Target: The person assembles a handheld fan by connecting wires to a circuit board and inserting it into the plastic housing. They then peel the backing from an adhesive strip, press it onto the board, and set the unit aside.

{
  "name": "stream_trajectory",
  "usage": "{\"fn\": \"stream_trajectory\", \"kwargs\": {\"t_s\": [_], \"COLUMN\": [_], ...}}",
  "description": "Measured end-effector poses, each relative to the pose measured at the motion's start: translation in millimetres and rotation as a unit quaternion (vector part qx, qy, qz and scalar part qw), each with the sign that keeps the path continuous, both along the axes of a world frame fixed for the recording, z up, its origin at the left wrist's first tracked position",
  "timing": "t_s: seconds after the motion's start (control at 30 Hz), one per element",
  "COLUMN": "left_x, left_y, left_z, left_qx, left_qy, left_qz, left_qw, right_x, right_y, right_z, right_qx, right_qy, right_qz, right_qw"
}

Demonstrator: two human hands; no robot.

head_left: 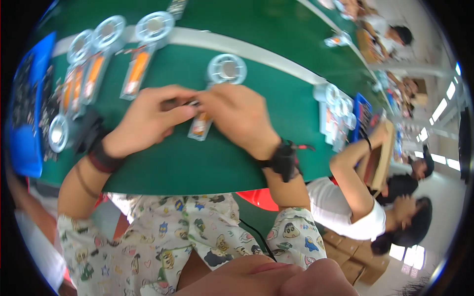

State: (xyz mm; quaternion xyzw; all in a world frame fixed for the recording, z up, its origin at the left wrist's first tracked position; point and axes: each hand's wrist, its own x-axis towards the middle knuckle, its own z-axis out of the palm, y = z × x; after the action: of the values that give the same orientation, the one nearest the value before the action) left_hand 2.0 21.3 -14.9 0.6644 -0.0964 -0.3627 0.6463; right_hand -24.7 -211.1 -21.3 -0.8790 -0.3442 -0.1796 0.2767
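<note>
Pinching small dark part [194, 103], left hand [152, 116] nearly closed | right hand [239, 114] curled, hold unclear | green tabletop [190, 167] spans toward near edge [173, 193]

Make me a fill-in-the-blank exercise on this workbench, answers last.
The large blue plastic tray holding small dark parts is nearest the person's bare ____ hand.
The smooth, flat tabletop is coloured ____.
The pale-blue, grey-centred piece just beyond the bare right hand has the outline of a ____.
The bulky wristband on the right arm is ____.
Missing words: left; green; circle; black.
</note>
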Motion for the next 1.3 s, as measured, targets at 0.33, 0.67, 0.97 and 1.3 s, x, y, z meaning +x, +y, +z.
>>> {"fn": "stream_trajectory", "kwargs": {"t_s": [0.33, 0.67, 0.97, 1.3], "left_x": [-7.9, -7.3, -8.1, -7.0], "left_y": [-1.2, 0.1, 0.6, -5.2], "left_z": [-31.0, -29.6, -28.2, -37.2], "left_qx": [0.004, 0.032, 0.033, 0.025], "left_qy": [-0.397, -0.543, -0.534, -0.541], "left_qz": [0.087, 0.051, 0.013, 0.038], "left_qw": [0.914, 0.837, 0.845, 0.840], "right_x": [-14.9, -15.5, -22.8, -17.4], "right_y": [-27.5, -15.6, 4.6, 9.8], "right_z": [28.4, 11.7, 5.8, -7.0], "right_qx": [0.151, 0.183, 0.398, 0.144], "right_qy": [0.365, 0.389, 0.412, 0.050], "right_qz": [-0.051, -0.049, -0.072, -0.041], "right_qw": [0.917, 0.901, 0.816, 0.987]}}
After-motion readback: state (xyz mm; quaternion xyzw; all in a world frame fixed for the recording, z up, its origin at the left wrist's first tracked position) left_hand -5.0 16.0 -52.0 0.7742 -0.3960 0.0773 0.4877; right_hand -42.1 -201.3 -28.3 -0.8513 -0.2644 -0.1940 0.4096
